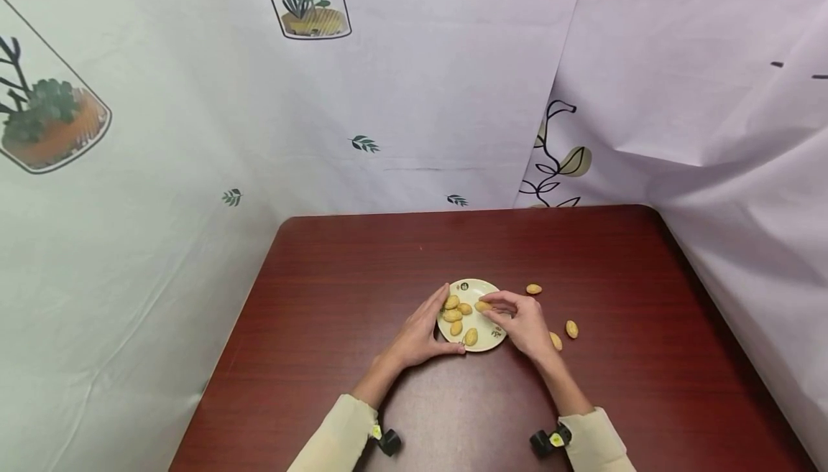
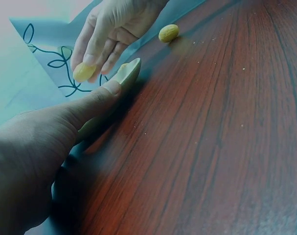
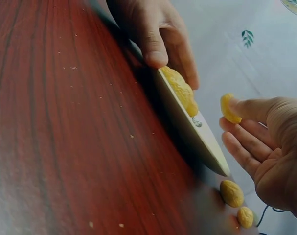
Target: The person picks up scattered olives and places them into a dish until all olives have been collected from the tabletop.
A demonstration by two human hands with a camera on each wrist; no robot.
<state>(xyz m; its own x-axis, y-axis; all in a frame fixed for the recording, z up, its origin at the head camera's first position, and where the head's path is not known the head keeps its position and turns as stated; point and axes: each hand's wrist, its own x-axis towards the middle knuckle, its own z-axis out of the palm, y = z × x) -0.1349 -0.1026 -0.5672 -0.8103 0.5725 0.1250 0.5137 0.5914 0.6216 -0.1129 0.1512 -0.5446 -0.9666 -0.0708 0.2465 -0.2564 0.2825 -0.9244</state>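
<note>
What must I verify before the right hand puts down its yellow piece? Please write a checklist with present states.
1. Right hand pinches the yellow piece: ok, between thumb and fingers.
2. Held piece is above the plate: ok, in the head view.
3. Left hand steadies the plate: ok, thumb and fingers at the rim.
4. Plate has free space: ok, bare area on its right side.
5. All pieces gathered: not ok, three loose pieces lie on the table.
6. Plate's underside fully on the table: cannot tell, shadowed.
</note>
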